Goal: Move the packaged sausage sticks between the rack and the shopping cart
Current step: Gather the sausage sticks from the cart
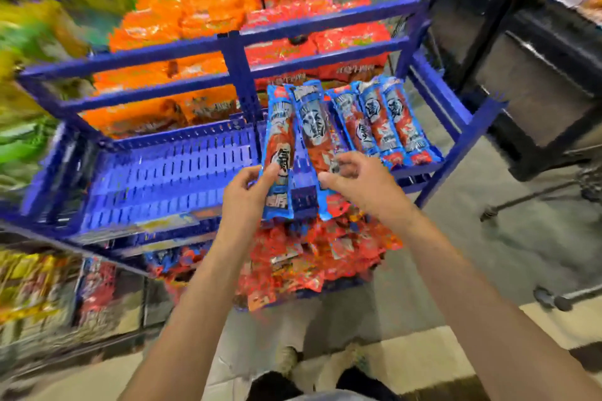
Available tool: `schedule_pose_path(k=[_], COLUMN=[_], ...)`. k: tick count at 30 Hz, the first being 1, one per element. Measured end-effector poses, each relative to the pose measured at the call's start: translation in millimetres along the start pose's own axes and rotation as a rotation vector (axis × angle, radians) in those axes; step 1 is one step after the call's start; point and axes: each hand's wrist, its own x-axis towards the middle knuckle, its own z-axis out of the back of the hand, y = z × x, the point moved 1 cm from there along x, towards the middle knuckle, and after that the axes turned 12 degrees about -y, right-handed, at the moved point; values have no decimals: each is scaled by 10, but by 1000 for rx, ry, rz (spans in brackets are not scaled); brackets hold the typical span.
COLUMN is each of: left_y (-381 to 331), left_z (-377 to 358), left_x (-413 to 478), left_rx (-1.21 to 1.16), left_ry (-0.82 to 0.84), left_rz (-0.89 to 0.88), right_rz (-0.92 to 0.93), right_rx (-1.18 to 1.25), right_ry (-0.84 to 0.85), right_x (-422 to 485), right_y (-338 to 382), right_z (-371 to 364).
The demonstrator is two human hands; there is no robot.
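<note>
My left fingers [273, 174] pinch 1 sausage pack [279, 143], a long blue-edged wrapper with a red stick and a white emblem, its top pointing away from me. My right fingers [327, 180] hold a second pack [313, 130] just beside it. 3 more packs [381, 127] lie side by side at the right end of the blue rack shelf [163, 172].

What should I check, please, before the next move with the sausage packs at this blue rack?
1. Left hand grips a sausage pack: ok.
2. Right hand pinches a second pack: ok.
3. Blue shelf has bare space left of the held packs: ok.
4. Three packs lie side by side at the shelf's right end: ok.
5. Whether the right hand touches those three: cannot tell, blurred.
</note>
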Motion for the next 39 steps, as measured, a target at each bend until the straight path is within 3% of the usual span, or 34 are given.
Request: schedule_pose_path(k=[7,13,20,27,35,39], left_y=[-82,-34,66,150,182,234], left_z=[-270,-449,-555,-648,-682,-655], left_x=[485,551,543,549,477,432], left_rx=[26,136,369,488,766,785], left_ry=[-124,-147,-255,-358,-415,-410], left_rz=[135,101,-35,-11,-113,-140], right_rz=[90,122,344,365,377,357], right_rx=[-341,-500,-727,-746,-829,-882], right_ry=[58,-29,-135,-76,-54,-42], right_x=[654,678,582,584,557,591], right_y=[305,249,200,195,189,168], right_z=[-246,-527,-494,-418,-477,-524])
